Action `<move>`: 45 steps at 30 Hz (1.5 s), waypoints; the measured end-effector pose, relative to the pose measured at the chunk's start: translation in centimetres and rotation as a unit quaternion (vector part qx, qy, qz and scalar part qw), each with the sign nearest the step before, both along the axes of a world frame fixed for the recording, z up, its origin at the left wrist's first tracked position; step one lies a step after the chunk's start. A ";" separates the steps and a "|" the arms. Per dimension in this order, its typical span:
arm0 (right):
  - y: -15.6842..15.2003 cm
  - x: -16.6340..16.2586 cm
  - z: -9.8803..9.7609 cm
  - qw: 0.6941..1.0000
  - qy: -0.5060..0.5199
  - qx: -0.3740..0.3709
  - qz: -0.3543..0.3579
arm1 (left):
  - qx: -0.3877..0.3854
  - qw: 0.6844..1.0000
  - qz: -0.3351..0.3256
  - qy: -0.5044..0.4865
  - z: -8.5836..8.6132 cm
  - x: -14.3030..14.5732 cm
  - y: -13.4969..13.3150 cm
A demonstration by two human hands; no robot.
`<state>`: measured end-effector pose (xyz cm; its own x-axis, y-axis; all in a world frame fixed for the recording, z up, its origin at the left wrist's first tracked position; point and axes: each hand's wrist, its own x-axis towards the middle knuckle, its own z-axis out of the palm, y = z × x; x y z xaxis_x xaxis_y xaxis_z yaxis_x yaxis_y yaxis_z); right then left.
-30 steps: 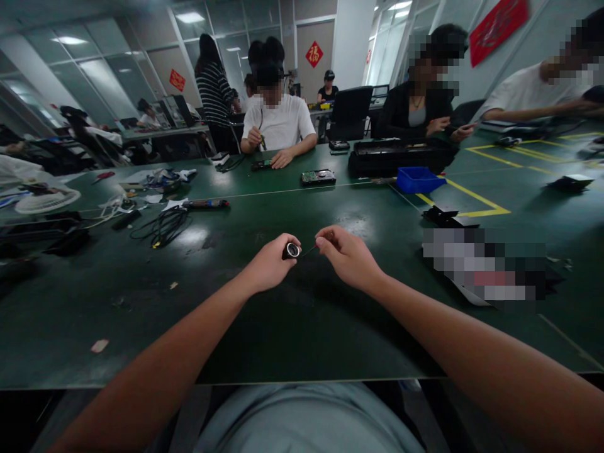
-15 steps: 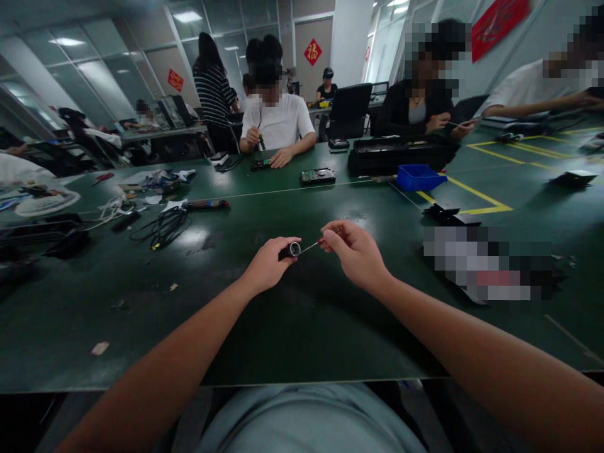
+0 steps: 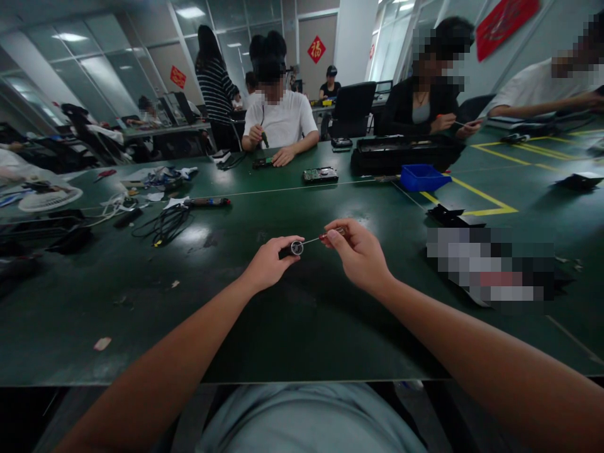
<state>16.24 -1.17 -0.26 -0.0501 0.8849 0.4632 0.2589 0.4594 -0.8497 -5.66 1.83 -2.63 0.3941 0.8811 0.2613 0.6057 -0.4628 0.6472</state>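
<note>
My left hand [image 3: 268,261] is closed around a small black cylindrical part [image 3: 296,248], whose round open end with a pale rim faces right and towards me. Between the fingers of my right hand [image 3: 356,248] is a screwdriver [image 3: 325,236] with a reddish, partly see-through handle. Its thin metal shaft points left, and the tip is at the rim of the cylinder's open end; whether it reaches inside I cannot tell. Both hands are above the green table [image 3: 302,340].
Black cables [image 3: 165,226] and a pen-like tool [image 3: 207,202] lie to the left. A circuit-board device [image 3: 321,175], a blue bin [image 3: 425,178] and a long black housing [image 3: 406,154] stand farther back. Black parts [image 3: 455,217] lie right. A co-worker [image 3: 280,119] works opposite.
The screwdriver's shaft has become more level, and its tip has shifted up along the cylinder's rim. More of the handle shows in my right hand. My left hand has barely moved.
</note>
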 end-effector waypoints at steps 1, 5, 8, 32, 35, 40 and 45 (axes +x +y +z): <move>0.0 0.0 -0.1 1.000 -0.003 0.002 -0.004 | 0.000 1.000 0.001 -0.001 0.0 0.0 0.0; 0.2 0.1 -0.3 1.000 0.003 0.008 -0.009 | -0.007 1.000 0.002 -0.014 0.1 0.0 0.0; 0.2 0.1 -0.3 1.000 -0.003 0.011 -0.003 | -0.008 1.000 0.002 -0.014 0.2 0.0 0.0; 0.0 0.3 0.6 0.988 -0.141 0.020 -0.065 | 0.003 1.000 0.002 0.002 0.4 -0.4 0.0; -0.2 0.2 0.8 0.988 -0.147 0.041 -0.028 | 0.003 1.000 0.011 0.000 0.5 -0.4 0.0; -0.2 0.1 0.9 0.983 -0.183 0.018 -0.013 | 0.008 1.000 0.015 -0.004 0.4 -0.5 0.1; -0.1 0.0 0.7 0.985 -0.170 -0.014 -0.021 | 0.010 1.000 0.007 -0.008 0.2 -0.5 0.1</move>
